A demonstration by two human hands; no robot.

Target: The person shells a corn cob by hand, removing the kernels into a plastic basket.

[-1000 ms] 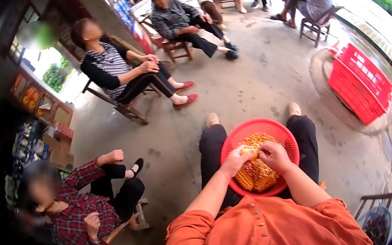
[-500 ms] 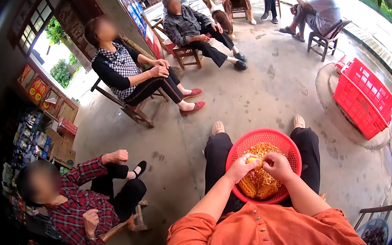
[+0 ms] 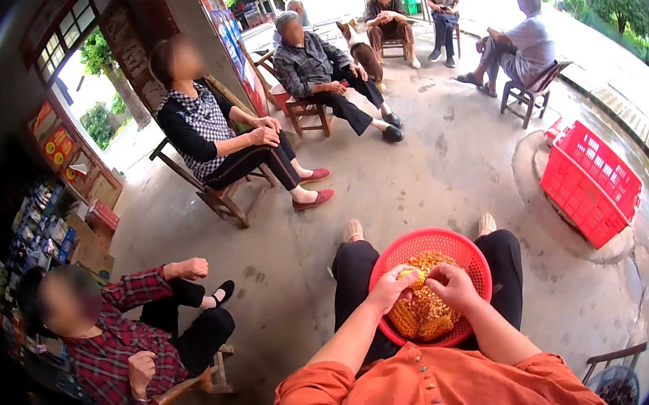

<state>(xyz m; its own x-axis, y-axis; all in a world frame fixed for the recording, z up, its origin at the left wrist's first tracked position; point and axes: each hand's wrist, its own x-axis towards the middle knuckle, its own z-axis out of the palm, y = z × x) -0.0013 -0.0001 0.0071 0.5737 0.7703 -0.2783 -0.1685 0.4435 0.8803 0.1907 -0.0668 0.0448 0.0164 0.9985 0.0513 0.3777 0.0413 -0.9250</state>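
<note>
A red plastic basket (image 3: 472, 254) rests on my lap between my knees. Loose corn kernels (image 3: 436, 301) and several corn cobs (image 3: 435, 327) lie in it. My left hand (image 3: 390, 289) is closed around a yellow corn cob (image 3: 413, 275) above the basket. Close to the cob's right side is my right hand (image 3: 454, 287), its thumb and fingers bent together. Whether those fingertips hold kernels is hidden.
A person in a plaid shirt (image 3: 122, 342) sits low at my left. Several other people sit on chairs ahead, near a dog (image 3: 363, 56). A red crate (image 3: 591, 182) stands front right. A chair back (image 3: 613, 354) is at lower right.
The view has tilted up slightly, so the basket and hands sit lower. My right hand has drawn slightly apart from the cob. My left hand keeps its hold.
</note>
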